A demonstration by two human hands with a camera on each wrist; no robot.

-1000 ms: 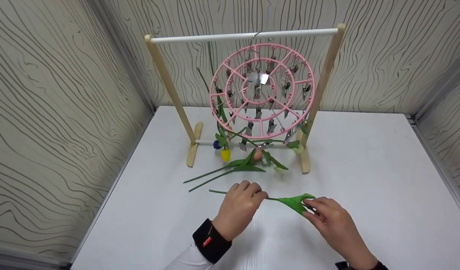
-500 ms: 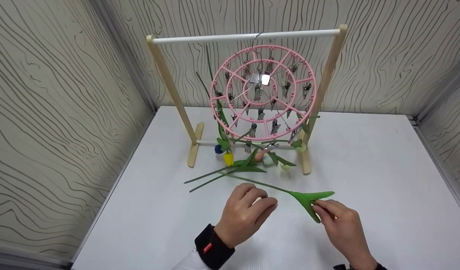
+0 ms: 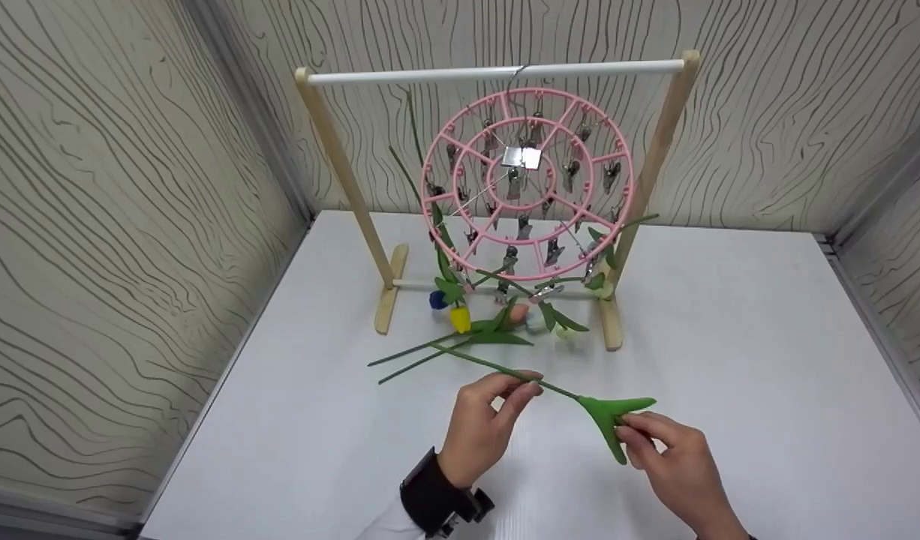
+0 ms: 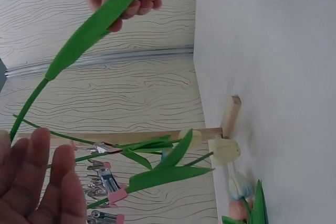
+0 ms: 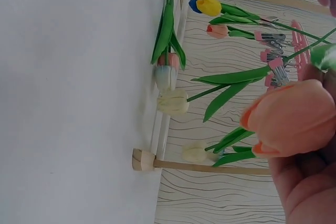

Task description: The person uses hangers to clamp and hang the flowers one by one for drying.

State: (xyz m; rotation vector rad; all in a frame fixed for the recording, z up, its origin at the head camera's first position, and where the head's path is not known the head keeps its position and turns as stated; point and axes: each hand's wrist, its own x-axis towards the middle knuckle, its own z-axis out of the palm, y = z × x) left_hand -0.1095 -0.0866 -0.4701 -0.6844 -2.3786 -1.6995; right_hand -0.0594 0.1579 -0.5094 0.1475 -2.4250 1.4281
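Observation:
An artificial tulip with a peach bloom (image 5: 296, 116) is held above the table between both hands. My left hand (image 3: 479, 424) pinches the middle of its green stem (image 3: 467, 358) between thumb and fingers. Just under the bloom, my right hand (image 3: 681, 457) grips the flower by its leaf end, and the green leaves (image 3: 614, 412) spread out there. The bloom is hidden in the head view. Beyond the hands a pink round clip hanger (image 3: 539, 259) hangs from a rack, with several tulips in its clips, among them a yellow tulip (image 3: 460, 319).
A white rail (image 3: 430, 76) on wooden posts (image 3: 345, 176) carries the hanger. Two loose stems (image 3: 411, 352) lie on the white table (image 3: 295, 420) in front of the rack. Metal clips (image 3: 554, 251) dangle from the rings. Patterned walls (image 3: 92, 187) stand behind and beside.
The left hand let go of the stem, drew back, then turned over and took hold of it again. The stem has swung to slant up and left; the right hand kept its grip.

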